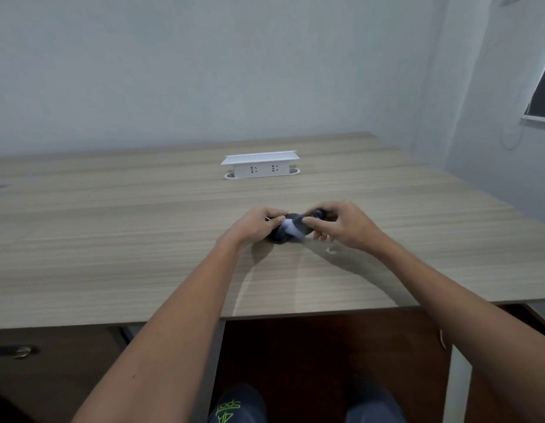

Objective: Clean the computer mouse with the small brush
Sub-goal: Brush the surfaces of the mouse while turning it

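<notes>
Left hand (255,225) gripping a dark computer mouse (291,232) on the wooden bench (112,239), right hand (341,227) pinching a blurred small brush (318,213) at its 1 o'clock, white socket box (260,166) at 12 o'clock

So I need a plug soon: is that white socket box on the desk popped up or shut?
Popped up: the socket box stands raised above the desk, two outlets facing the person.

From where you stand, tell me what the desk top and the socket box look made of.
Desk top: probably wood-grain laminate, matte; fine, even, pale grey-brown streaks run across it.
Socket box: white plastic by its look, smooth with a slight sheen; moulded edges and outlet slots.
</notes>
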A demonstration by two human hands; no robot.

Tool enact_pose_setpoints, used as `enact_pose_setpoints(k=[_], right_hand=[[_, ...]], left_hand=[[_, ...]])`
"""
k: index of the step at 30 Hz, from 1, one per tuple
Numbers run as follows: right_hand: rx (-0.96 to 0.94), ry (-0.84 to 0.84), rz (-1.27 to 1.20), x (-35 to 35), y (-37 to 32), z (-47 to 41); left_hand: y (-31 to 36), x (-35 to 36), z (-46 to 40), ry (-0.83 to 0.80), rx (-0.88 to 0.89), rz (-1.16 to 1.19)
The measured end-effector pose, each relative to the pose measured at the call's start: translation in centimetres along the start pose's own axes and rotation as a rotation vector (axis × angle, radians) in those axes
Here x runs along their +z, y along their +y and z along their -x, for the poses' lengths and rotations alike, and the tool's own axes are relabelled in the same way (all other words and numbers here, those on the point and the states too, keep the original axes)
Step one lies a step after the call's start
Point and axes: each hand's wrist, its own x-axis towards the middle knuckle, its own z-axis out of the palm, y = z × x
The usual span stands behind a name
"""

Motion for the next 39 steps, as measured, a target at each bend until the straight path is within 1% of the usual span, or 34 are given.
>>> enact_pose_setpoints(k=[1,4,5,6,8,9,10,13,14,15,17,18,19,20,22,23,24,26,27,28,29,31,32,33,34,36,37,39], right_hand=[[0.007,0.011,0.033,0.1,0.2,-0.2],[0.049,0.220,0.261,0.1,1.1,-0.9],[0.051,0.234,0.244,0.0,1.1,-0.8],[0.039,0.210,0.182,0.0,0.9,-0.5],[-0.002,0.094,0.062,0.2,0.1,0.0],[-0.012,0.059,0.056,0.3,0.0,0.1],[-0.011,0.064,0.087,0.4,0.2,-0.1],[0.037,0.189,0.298,0.1,0.9,-0.7],[0.030,0.204,0.291,0.0,0.9,-0.6],[0.003,0.191,0.231,0.0,0.6,-0.4],[-0.056,0.095,0.072,0.1,-0.4,0.2],[-0.062,0.050,0.039,0.2,-0.5,0.3],[-0.054,0.043,0.063,0.3,-0.4,0.2],[-0.037,0.079,0.127,0.4,0.0,-0.1],[-0.009,0.217,0.288,0.1,0.6,-0.6],[-0.005,0.255,0.290,-0.1,0.7,-0.7],[-0.022,0.253,0.235,-0.3,0.5,-0.5],[-0.068,0.135,0.106,-0.4,-0.3,-0.2],[-0.069,0.065,0.092,-0.2,-0.4,-0.1],[-0.060,0.041,0.129,0.0,-0.1,0.0],[-0.048,0.074,0.205,0.1,0.2,-0.1],[-0.026,0.211,0.380,0.2,1.2,-0.4],[-0.017,0.253,0.396,0.2,1.4,-0.4],[-0.019,0.257,0.353,0.1,1.3,-0.2],[-0.031,0.221,0.269,0.0,1.0,0.0],[-0.044,0.099,0.131,0.1,0.3,0.4],[-0.036,0.082,0.131,0.2,0.3,0.5],[-0.002,0.152,0.261,0.3,1.1,0.1]], left_hand=[[0.0,0.0,0.0,0.003,0.005,-0.004],[0.1,0.0,0.1,0.009,0.005,-0.009],[0.1,0.1,0.1,0.010,0.005,-0.005],[0.1,0.1,0.1,0.010,0.008,-0.001],[0.0,0.1,0.1,0.013,0.012,0.008],[0.0,0.2,0.1,0.015,0.011,0.006],[0.0,0.2,0.1,0.016,0.011,0.003],[0.1,0.3,0.2,0.019,0.015,-0.007],[0.0,0.3,0.2,0.020,0.013,-0.003],[0.0,0.3,0.2,0.020,0.017,0.003],[0.0,0.3,0.4,0.015,0.029,0.023],[0.0,0.3,0.4,0.017,0.030,0.029],[0.0,0.3,0.4,0.025,0.028,0.027],[0.1,0.3,0.4,0.033,0.019,0.016],[0.1,0.4,0.3,0.041,0.001,0.001],[0.0,0.4,0.3,0.038,0.001,0.003],[0.0,0.4,0.4,0.033,0.005,0.007],[-0.1,0.4,0.4,0.020,0.026,0.015],[-0.1,0.4,0.4,0.019,0.027,0.017],[0.0,0.3,0.3,0.023,0.018,0.010],[0.0,0.4,0.2,0.026,0.011,0.001],[0.0,0.5,0.1,0.026,-0.003,-0.011],[0.0,0.5,0.2,0.026,-0.010,-0.010],[0.0,0.5,0.2,0.026,-0.013,-0.007],[-0.1,0.5,0.2,0.027,-0.005,-0.005],[-0.2,0.5,0.2,0.025,0.014,-0.011],[-0.2,0.4,0.2,0.026,0.016,-0.021],[-0.2,0.4,0.2,0.028,-0.001,-0.035]])
